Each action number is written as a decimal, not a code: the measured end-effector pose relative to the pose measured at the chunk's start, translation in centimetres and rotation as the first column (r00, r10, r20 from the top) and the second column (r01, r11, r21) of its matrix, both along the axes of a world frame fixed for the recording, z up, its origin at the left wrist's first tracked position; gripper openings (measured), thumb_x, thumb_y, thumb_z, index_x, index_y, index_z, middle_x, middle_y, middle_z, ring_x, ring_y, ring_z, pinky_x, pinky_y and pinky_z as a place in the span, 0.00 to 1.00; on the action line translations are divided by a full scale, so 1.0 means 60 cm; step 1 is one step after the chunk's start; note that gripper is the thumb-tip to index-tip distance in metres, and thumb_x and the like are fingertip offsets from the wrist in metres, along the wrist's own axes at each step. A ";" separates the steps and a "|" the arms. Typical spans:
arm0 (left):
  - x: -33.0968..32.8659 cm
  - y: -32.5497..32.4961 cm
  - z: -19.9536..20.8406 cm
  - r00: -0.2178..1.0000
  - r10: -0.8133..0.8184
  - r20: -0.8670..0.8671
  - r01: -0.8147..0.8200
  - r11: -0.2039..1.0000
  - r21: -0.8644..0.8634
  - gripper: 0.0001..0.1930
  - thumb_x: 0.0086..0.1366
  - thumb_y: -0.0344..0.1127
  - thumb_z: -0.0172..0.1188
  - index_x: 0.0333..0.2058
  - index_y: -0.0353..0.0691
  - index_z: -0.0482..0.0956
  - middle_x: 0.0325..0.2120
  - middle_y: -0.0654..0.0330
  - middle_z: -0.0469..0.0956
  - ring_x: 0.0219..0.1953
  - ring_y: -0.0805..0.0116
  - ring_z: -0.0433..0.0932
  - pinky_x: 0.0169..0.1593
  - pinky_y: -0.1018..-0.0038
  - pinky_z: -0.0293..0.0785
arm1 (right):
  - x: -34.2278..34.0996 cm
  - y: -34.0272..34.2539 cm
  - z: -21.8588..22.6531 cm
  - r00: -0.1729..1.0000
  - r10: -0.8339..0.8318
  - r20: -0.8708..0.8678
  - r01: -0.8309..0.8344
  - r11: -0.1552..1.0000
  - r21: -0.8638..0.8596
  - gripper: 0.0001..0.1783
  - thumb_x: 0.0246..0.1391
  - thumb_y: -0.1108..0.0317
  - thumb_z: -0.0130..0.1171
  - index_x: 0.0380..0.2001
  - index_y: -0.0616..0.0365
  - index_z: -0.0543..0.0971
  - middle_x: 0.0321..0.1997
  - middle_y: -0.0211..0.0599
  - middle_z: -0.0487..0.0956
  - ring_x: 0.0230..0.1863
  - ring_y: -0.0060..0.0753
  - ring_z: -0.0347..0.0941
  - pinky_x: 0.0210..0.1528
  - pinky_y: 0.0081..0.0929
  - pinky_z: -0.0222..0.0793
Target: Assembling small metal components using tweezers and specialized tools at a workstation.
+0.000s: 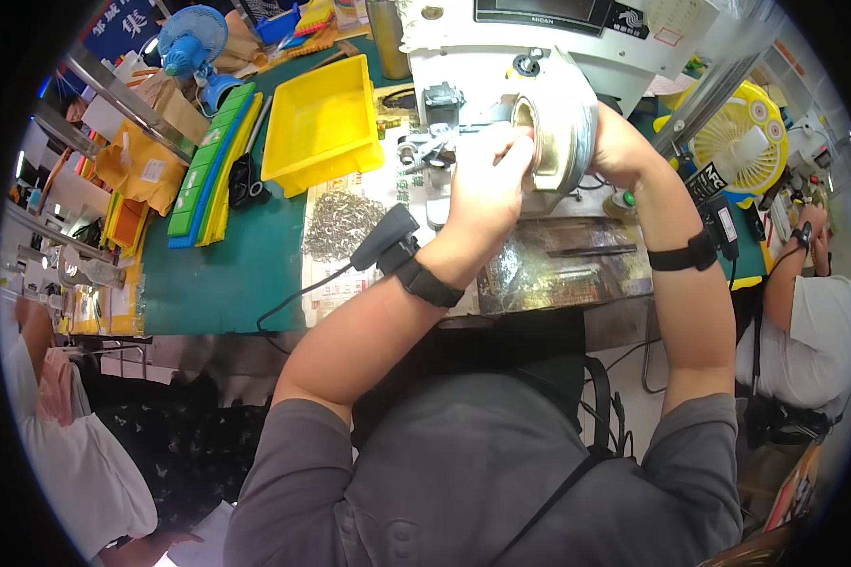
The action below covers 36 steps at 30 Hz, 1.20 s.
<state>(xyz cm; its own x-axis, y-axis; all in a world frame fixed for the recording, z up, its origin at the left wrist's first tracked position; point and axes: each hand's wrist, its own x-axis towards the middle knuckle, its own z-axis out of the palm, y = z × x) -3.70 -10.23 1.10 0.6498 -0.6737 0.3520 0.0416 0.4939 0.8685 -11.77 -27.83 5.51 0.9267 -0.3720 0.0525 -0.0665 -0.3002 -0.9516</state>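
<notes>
My left hand is raised at the front of a white bench machine. Its fingers are pinched together beside a round, metal-rimmed housing, and whatever they hold is too small or too washed out by glare to make out. On the other side of that housing is my right hand, its fingers hidden behind it. Small metal fixture parts of the machine stand just left of my left fingers. A heap of small silvery metal pieces lies on printed paper, left of my left wrist.
A yellow plastic bin sits behind the heap. Green, blue and yellow strips are stacked further left, near a blue fan. A dark slim tool lies on the metal plate. A yellow fan stands right. People work on both sides.
</notes>
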 end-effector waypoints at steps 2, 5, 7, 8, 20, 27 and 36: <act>-0.008 -0.017 -0.006 0.999 0.007 -0.039 -0.008 1.000 -0.023 0.09 0.71 0.30 0.55 0.38 0.33 0.82 0.28 0.66 0.79 0.31 0.80 0.74 0.36 0.79 0.70 | -0.004 -0.011 -0.004 0.999 0.034 -0.003 -0.033 0.999 0.030 0.13 0.59 0.65 0.61 0.40 0.63 0.83 0.29 0.26 0.79 0.25 0.15 0.65 0.26 0.21 0.61; -0.006 -0.016 0.002 0.991 -0.011 -0.134 0.010 1.000 -0.009 0.08 0.69 0.29 0.56 0.32 0.35 0.83 0.26 0.67 0.78 0.30 0.80 0.73 0.34 0.79 0.70 | -0.008 -0.012 0.000 0.999 0.022 -0.025 -0.022 0.999 0.026 0.14 0.59 0.68 0.60 0.44 0.65 0.82 0.33 0.29 0.81 0.29 0.17 0.70 0.30 0.22 0.67; -0.015 -0.017 0.015 0.967 0.042 -0.251 -0.030 0.998 0.053 0.08 0.67 0.27 0.57 0.27 0.36 0.81 0.25 0.68 0.77 0.29 0.80 0.73 0.34 0.79 0.70 | -0.015 0.002 0.015 0.998 0.062 -0.020 -0.061 0.998 0.032 0.16 0.56 0.72 0.60 0.47 0.66 0.80 0.38 0.33 0.83 0.35 0.20 0.74 0.36 0.24 0.72; -0.019 -0.020 0.013 0.966 0.053 -0.253 -0.040 0.998 0.056 0.08 0.67 0.27 0.57 0.27 0.36 0.81 0.25 0.68 0.77 0.29 0.80 0.73 0.34 0.79 0.70 | -0.018 0.000 0.014 0.996 0.089 0.016 -0.089 0.996 -0.028 0.17 0.55 0.74 0.59 0.48 0.67 0.80 0.39 0.34 0.83 0.36 0.22 0.75 0.39 0.24 0.73; 0.011 0.213 -0.028 0.978 -0.202 0.058 0.209 0.957 -0.203 0.03 0.75 0.28 0.53 0.42 0.35 0.74 0.42 0.49 0.83 0.45 0.64 0.83 0.49 0.69 0.79 | -0.139 0.056 0.062 0.897 -0.060 0.438 0.396 0.549 -0.736 0.04 0.55 0.79 0.61 0.35 0.65 0.79 0.33 0.36 0.80 0.36 0.30 0.75 0.44 0.23 0.70; 0.077 0.353 -0.027 0.617 -0.127 0.777 0.009 0.988 0.154 0.05 0.67 0.23 0.61 0.40 0.37 0.75 0.36 0.51 0.83 0.38 0.56 0.84 0.42 0.65 0.80 | -0.173 0.224 -0.044 0.890 0.281 0.359 0.009 0.776 -0.630 0.08 0.46 0.79 0.68 0.30 0.59 0.79 0.27 0.37 0.80 0.26 0.39 0.75 0.29 0.31 0.67; 0.068 0.393 -0.037 0.589 -0.088 0.803 -0.036 0.990 0.135 0.06 0.64 0.25 0.64 0.39 0.36 0.77 0.35 0.51 0.83 0.37 0.54 0.84 0.39 0.65 0.79 | -0.001 0.354 -0.108 0.936 0.341 0.088 -0.137 0.583 -0.801 0.09 0.50 0.66 0.67 0.34 0.56 0.81 0.31 0.37 0.77 0.35 0.42 0.76 0.36 0.39 0.72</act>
<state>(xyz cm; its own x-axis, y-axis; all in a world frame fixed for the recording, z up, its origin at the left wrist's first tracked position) 0.36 13.35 -1.11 0.1227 -0.7626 0.6351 -0.6945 0.3911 0.6039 -11.85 -6.57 -1.00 0.9014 0.1381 0.4104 0.2877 -0.8993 -0.3293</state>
